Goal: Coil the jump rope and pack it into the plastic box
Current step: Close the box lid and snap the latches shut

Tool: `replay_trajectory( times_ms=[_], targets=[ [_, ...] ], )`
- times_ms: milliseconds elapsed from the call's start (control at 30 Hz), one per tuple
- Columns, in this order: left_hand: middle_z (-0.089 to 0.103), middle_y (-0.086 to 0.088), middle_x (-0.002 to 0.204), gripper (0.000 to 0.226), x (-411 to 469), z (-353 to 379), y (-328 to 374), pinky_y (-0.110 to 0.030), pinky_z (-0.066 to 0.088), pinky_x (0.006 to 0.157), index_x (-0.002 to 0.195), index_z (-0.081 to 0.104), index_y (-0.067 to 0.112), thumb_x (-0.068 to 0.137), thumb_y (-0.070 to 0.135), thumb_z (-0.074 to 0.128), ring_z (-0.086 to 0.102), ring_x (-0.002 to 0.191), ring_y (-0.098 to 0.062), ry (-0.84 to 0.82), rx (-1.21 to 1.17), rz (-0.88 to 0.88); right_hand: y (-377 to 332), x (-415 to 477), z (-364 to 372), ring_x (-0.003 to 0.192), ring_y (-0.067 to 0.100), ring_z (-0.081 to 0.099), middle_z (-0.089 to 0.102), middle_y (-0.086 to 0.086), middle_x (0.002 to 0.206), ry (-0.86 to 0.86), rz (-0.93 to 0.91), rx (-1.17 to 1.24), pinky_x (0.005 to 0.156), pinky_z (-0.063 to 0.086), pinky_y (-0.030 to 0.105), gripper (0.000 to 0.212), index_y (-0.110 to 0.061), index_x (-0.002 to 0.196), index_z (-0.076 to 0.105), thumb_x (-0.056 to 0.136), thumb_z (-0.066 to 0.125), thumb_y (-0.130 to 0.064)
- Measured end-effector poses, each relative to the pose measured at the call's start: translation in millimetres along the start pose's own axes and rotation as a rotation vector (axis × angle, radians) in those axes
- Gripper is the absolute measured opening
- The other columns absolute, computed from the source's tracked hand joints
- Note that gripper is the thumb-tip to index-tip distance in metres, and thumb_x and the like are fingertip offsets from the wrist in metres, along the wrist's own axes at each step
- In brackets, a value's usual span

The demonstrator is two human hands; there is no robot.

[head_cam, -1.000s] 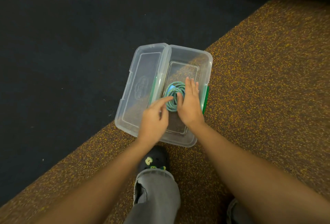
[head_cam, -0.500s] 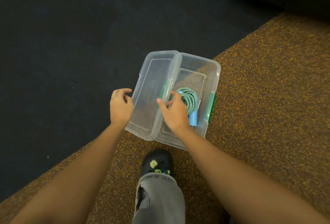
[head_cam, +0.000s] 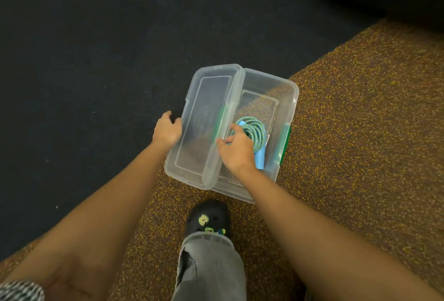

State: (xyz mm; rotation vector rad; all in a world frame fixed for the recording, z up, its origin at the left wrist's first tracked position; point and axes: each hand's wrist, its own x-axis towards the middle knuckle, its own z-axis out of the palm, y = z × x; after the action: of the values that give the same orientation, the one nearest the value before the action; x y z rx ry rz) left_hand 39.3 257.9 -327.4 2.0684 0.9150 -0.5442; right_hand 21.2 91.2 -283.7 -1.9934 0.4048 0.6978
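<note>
The clear plastic box (head_cam: 289, 99) sits open on the floor, and its hinged lid (head_cam: 206, 108) is tipped up a little on the left. Inside lies the coiled jump rope (head_cam: 255, 130), green and blue, with a light blue handle (head_cam: 260, 160) pointing toward me. My left hand (head_cam: 168, 130) curls over the lid's outer left edge. My right hand (head_cam: 236, 150) rests at the hinge side, thumb on the lid's rim and fingers just inside the box beside the rope, hiding part of the coil.
The box straddles the line between dark carpet (head_cam: 96, 60) on the left and speckled brown flooring (head_cam: 360, 132) on the right. My black shoe (head_cam: 207, 216) and grey trouser leg (head_cam: 209, 267) are just in front of the box.
Both hands have left the rope. My left hand went out to the lid's far edge and my right hand to the hinge side. The lid has risen slightly toward the box.
</note>
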Motion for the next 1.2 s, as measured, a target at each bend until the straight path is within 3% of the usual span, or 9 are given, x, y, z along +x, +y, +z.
replay_trajectory(
  times_ms=[133,300,400,500,567,667,867,1067,1200],
  targets=[
    [0.04,-0.013,0.145,0.047,0.8,0.0,1.4,-0.035,0.035,0.101,0.138,0.041,0.01,0.096,0.031,0.04,0.043,0.128,-0.029,-0.072,-0.035,-0.018,1.9,-0.8,-6.1,0.077,0.022,0.058,0.045,-0.007,0.062,-0.021,0.021,0.065,0.084,0.052,0.035,0.054,-0.007,0.139,0.035,0.089,0.055,-0.01],
    [0.053,-0.01,0.134,0.041,-15.1,5.9,1.3,-0.04,0.04,0.103,0.13,0.05,0.01,0.094,0.029,0.045,0.05,0.12,-0.027,-0.119,-0.08,-0.007,5.8,-5.5,-13.5,0.086,0.032,0.065,0.059,0.004,0.084,-0.032,0.045,0.209,0.09,0.051,0.051,0.056,-0.01,0.141,0.032,0.089,0.055,-0.008],
    [0.058,-0.005,0.122,0.034,-23.9,6.5,1.8,-0.035,0.043,0.095,0.125,0.054,0.01,0.094,0.023,0.047,0.054,0.109,-0.021,0.007,-0.192,0.034,13.6,-9.9,-25.2,0.085,0.024,0.066,0.063,0.013,0.105,-0.01,0.033,0.207,0.089,0.052,0.044,0.055,-0.015,0.142,0.032,0.091,0.053,-0.011],
    [0.061,0.002,0.108,0.028,-36.9,8.8,8.9,-0.034,0.048,0.089,0.117,0.061,0.018,0.093,0.022,0.047,0.057,0.096,-0.014,0.103,-0.19,0.171,19.8,-24.5,-38.1,0.081,0.012,0.059,0.058,-0.004,0.09,0.055,-0.046,0.142,0.085,0.053,0.035,0.053,-0.019,0.143,0.031,0.093,0.05,-0.016],
    [0.061,-0.003,0.11,0.029,-43.6,16.4,14.8,-0.037,0.051,0.089,0.116,0.063,0.023,0.092,0.025,0.047,0.06,0.093,-0.015,0.133,-0.141,0.261,24.7,-34.5,-42.6,0.096,0.016,0.059,0.06,-0.001,0.104,0.146,-0.095,0.06,0.091,0.051,0.033,0.054,-0.018,0.145,0.026,0.095,0.046,-0.021],
    [0.052,0.0,0.109,0.031,-55.4,32.1,28.7,-0.024,0.045,0.085,0.122,0.059,0.02,0.093,0.022,0.048,0.056,0.09,-0.012,0.146,-0.067,0.363,35.7,-41.7,-47.6,0.126,0.021,0.046,0.048,0.01,0.138,0.331,-0.133,-0.037,0.11,0.035,0.032,0.052,-0.012,0.145,0.024,0.097,0.04,-0.022],
    [0.044,-0.004,0.097,0.029,-67.1,49.9,38.2,-0.018,0.039,0.077,0.118,0.059,0.013,0.093,0.014,0.046,0.053,0.083,-0.017,0.091,0.051,0.506,55.0,-33.7,-59.5,0.144,0.022,0.02,0.025,0.011,0.154,0.374,-0.04,-0.146,0.114,0.01,0.021,0.05,-0.004,0.146,0.021,0.099,0.033,-0.018],
    [0.044,-0.008,0.096,0.026,-67.1,58.4,32.0,-0.018,0.037,0.075,0.114,0.059,0.006,0.093,0.011,0.043,0.045,0.083,-0.015,0.079,0.138,0.529,64.2,-20.1,-56.4,0.136,0.031,0.035,0.036,0.016,0.149,0.332,0.02,-0.118,0.114,0.028,0.04,0.048,-0.004,0.144,0.026,0.097,0.032,-0.012],
    [0.05,-0.01,0.108,0.034,-71.7,58.4,31.6,-0.013,0.03,0.075,0.126,0.053,0.01,0.095,0.011,0.04,0.045,0.091,-0.012,0.058,0.11,0.527,64.6,-20.2,-56.4,0.126,0.034,0.046,0.046,0.018,0.141,0.304,0.091,-0.123,0.107,0.037,0.038,0.051,-0.011,0.147,0.015,0.099,0.03,-0.017]
  ],
)
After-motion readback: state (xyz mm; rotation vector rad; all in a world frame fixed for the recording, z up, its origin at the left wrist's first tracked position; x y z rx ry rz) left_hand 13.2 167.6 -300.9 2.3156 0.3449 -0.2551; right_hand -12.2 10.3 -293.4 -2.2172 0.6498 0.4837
